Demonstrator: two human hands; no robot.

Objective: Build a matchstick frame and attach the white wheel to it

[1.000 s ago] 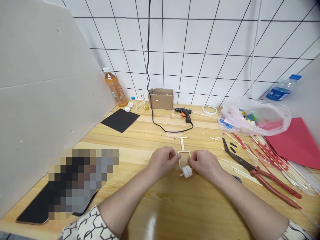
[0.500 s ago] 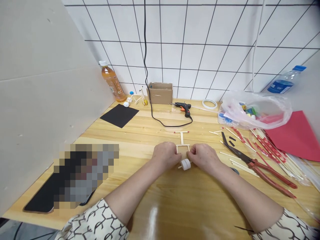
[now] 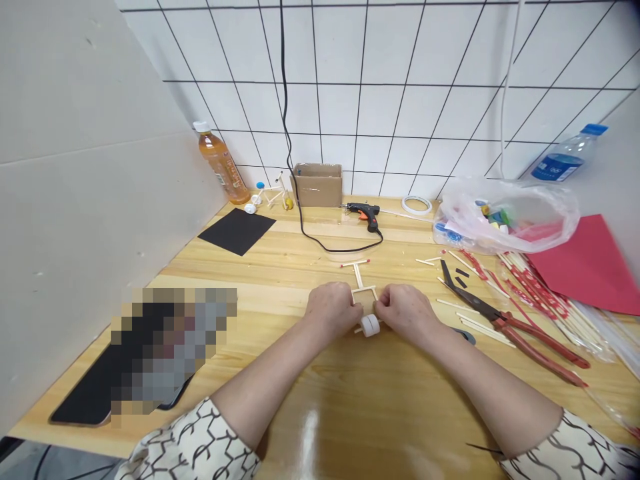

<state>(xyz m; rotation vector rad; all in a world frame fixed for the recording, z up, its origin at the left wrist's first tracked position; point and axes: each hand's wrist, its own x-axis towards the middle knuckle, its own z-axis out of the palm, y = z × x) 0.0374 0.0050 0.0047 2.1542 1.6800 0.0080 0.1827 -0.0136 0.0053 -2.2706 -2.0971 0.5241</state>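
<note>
Between my hands is a small frame of thin wooden sticks [image 3: 358, 275], with a T-shaped end that has red tips pointing away from me. A white roller-like wheel [image 3: 370, 325] sits on a stick at the near end. My left hand [image 3: 333, 308] pinches the frame's left side, fingers closed. My right hand [image 3: 406, 310] is closed in a pinch on the right side. The fingertips hide parts of the side sticks.
Right: red-handled pliers-like cutters [image 3: 505, 323], bundled sticks [image 3: 550, 303], a plastic bag [image 3: 545, 233] and red paper [image 3: 590, 267]. Behind: a glue gun [image 3: 367, 212], cardboard box [image 3: 317, 187], tape roll [image 3: 416, 205]. Left: black sheet [image 3: 237, 231], tea bottle [image 3: 223, 167], a stick model [image 3: 273, 195].
The stick frame has turned slightly, its far T-shaped end swinging to the left. Both hands keep their pinch. The whole view has shifted a little.
</note>
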